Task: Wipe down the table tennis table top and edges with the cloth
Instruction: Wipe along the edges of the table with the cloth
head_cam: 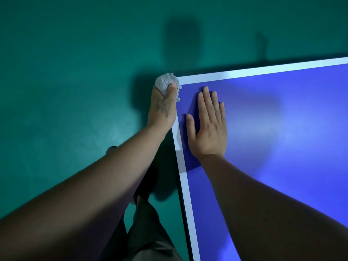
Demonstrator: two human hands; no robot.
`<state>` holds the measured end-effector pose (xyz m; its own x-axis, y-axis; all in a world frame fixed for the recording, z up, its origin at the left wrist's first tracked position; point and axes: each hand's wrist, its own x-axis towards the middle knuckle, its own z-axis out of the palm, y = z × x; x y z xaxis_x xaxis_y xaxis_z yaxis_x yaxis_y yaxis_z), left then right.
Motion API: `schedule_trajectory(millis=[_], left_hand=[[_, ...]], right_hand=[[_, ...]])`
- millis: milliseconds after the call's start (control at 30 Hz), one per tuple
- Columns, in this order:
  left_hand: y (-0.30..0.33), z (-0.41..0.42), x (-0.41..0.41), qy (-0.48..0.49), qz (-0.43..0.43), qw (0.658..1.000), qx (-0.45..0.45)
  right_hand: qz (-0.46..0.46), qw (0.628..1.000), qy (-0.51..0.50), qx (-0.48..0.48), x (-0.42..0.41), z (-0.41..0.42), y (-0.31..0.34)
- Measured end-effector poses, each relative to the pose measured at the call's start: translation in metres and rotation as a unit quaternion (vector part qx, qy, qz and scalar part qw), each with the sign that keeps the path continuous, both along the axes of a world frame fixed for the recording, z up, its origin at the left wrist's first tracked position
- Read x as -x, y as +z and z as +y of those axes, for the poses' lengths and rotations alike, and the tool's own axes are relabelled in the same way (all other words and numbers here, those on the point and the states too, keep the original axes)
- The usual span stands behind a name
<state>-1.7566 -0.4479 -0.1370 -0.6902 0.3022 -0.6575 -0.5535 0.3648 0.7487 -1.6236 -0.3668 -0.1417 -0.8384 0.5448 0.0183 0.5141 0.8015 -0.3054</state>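
The left hand [163, 110] reaches along the outside of the counter [282, 129] and grips a bunched grey-white cloth [165, 83], thumb on top and fingers curled round it, pressing it against the near corner where the two white border lines [183, 176] meet. Held that way, the cloth wraps over the rim, so it probably cleans the vertical edge and the border stripe together; the step in hand looks like the edge wipe, right at a corner. The right hand [209, 125] lies flat on the blue top just inside the side line, fingers straight and together, holding nothing; it most likely steadies the person as they lean out over the side. The cloth sits at the corner itself, partly overhanging toward the green floor [66, 91]. Dark trousers [150, 232] show below, close beside the counter. There is a tattoo on the back of the left hand, too blurred to make out, and no brand, label or readable writing anywhere.
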Motion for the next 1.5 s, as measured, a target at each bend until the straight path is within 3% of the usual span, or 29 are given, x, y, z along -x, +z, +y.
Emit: schedule_trajectory(millis=[100, 300, 433, 633, 733, 867, 1133, 1300, 1500], left_hand=[[-0.005, -0.014, -0.024, -0.007, 0.03, 0.999, -0.035], [0.002, -0.047, -0.082, -0.01, -0.047, 0.997, -0.061], [0.001, -0.034, -0.052, 0.001, -0.035, 0.997, -0.069], [-0.013, 0.002, 0.024, -0.099, 0.047, 0.993, 0.036], [-0.006, -0.011, 0.045, -0.214, 0.08, 0.972, 0.056], [-0.002, -0.016, 0.081, -0.335, 0.048, 0.94, 0.041], [0.009, 0.02, 0.142, -0.58, -0.025, 0.812, 0.058], [0.003, 0.053, 0.142, -0.626, -0.05, 0.777, 0.043], [0.001, 0.096, 0.132, -0.638, -0.083, 0.765, 0.028]], right_hand=[[-0.004, 1.0, 0.0, 0.0, 0.0, 0.001, 0.0], [-0.004, 1.0, 0.001, -0.002, 0.0, 0.002, -0.001], [-0.007, 1.0, 0.002, 0.003, 0.0, 0.004, 0.0], [-0.011, 1.0, 0.0, 0.017, 0.0, 0.004, 0.003], [-0.01, 1.0, -0.001, 0.024, 0.001, 0.003, 0.004], [-0.005, 1.0, -0.006, 0.023, 0.002, 0.003, 0.005], [0.009, 0.998, -0.063, 0.018, -0.001, 0.0, 0.006], [0.028, 0.993, -0.116, 0.024, 0.0, 0.002, 0.006], [0.021, 0.992, -0.118, 0.027, 0.002, 0.004, 0.008]])
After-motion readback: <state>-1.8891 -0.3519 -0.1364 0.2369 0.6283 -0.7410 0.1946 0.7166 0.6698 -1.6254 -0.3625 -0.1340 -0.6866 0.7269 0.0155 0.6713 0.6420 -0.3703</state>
